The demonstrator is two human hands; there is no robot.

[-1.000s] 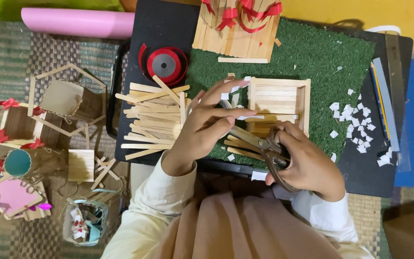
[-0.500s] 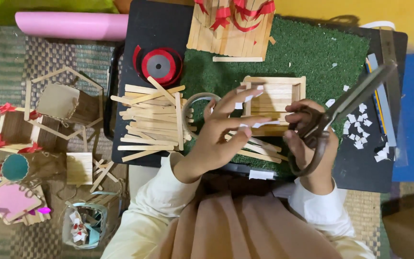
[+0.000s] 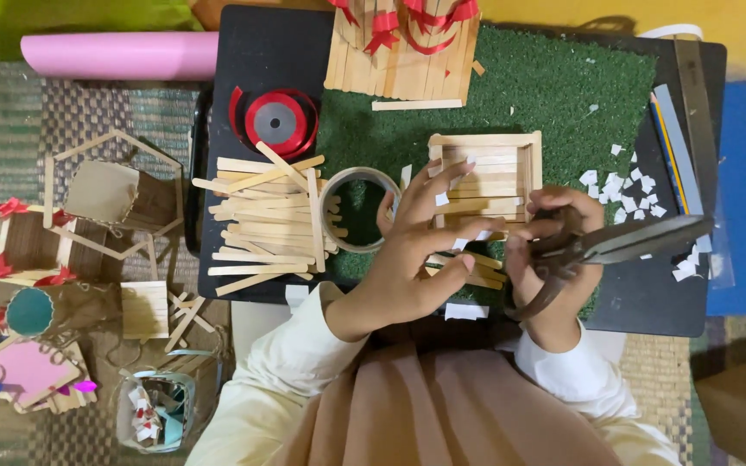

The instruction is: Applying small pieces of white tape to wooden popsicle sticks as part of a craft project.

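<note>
Right hand (image 3: 554,250) grip pinching scissors (image 3: 623,246); left hand (image 3: 416,250) spread over wooden stick box (image 3: 485,181). Green turf mat (image 3: 546,95), black board (image 3: 261,52), woven floor mat (image 3: 10,112).

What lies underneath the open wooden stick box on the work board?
The stick box rests on a green artificial grass mat, which lies on a black board. The left hand covers the box's near left corner, so what lies under that corner cannot be seen.
</note>
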